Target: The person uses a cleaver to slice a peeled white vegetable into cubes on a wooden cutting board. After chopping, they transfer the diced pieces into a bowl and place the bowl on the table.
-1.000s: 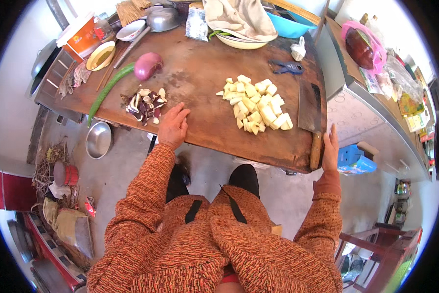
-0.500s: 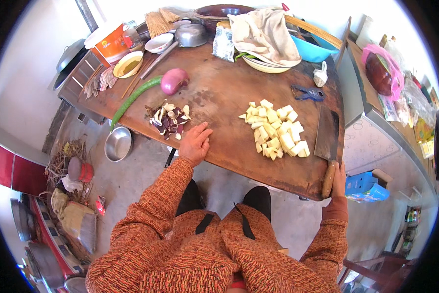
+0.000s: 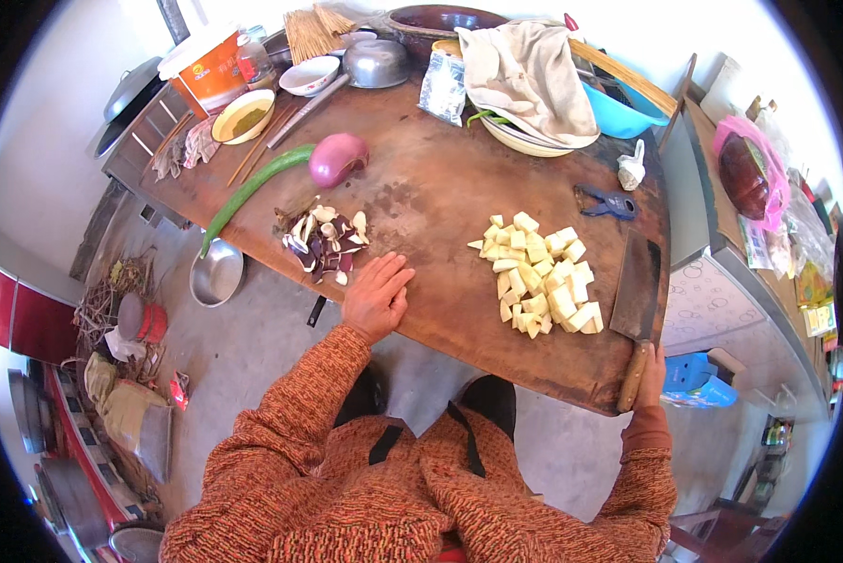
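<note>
My left hand [image 3: 377,298] lies palm down on the near edge of the brown wooden table [image 3: 421,216], its fingers stretched out and nothing in them. Just beyond it sits a pile of dark purple and white vegetable peelings [image 3: 326,239]. At the table's right edge is my right hand [image 3: 651,380], partly hidden behind a cleaver's wooden handle; its visible fingers point up along the edge. The cleaver [image 3: 638,286] rests flat on the tabletop, blade away from me. Left of the blade, pale yellow vegetable cubes [image 3: 544,272] form a heap.
A long green cucumber [image 3: 252,197] and a round purple vegetable [image 3: 338,159] lie at left. Farther back are a yellow bowl [image 3: 245,117], a metal pot [image 3: 375,64], a cloth-covered dish [image 3: 529,84], garlic [image 3: 632,167] and a blue tool [image 3: 606,203]. A steel bowl [image 3: 218,272] appears below the table's left edge.
The view has shifted slightly, so the table and its contents appear a little lower. Both hands keep their places on the table edge, and the cleaver and vegetables stay put.
</note>
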Action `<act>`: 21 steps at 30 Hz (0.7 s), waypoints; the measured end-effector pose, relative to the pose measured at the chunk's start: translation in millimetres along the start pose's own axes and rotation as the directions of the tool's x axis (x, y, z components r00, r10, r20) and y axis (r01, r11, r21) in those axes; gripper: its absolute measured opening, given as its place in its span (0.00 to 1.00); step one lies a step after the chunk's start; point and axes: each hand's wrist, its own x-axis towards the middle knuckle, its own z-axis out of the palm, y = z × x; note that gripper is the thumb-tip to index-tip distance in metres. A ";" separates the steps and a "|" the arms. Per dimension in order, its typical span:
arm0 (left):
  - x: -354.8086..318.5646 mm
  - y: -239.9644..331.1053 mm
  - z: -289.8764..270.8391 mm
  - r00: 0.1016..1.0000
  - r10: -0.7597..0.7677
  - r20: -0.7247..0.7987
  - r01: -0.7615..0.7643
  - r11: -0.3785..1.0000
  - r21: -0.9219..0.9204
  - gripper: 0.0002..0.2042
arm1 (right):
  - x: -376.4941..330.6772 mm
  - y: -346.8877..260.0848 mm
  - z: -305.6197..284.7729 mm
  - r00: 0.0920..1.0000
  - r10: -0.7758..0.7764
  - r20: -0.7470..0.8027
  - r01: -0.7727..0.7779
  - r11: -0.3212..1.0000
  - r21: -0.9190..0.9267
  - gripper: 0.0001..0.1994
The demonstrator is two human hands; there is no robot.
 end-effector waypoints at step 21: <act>7.1 5.6 -2.0 0.999 -0.043 -0.016 0.043 0.999 0.004 0.14 | 0.9 -0.2 0.1 1.000 0.005 0.011 -0.005 1.000 0.006 0.21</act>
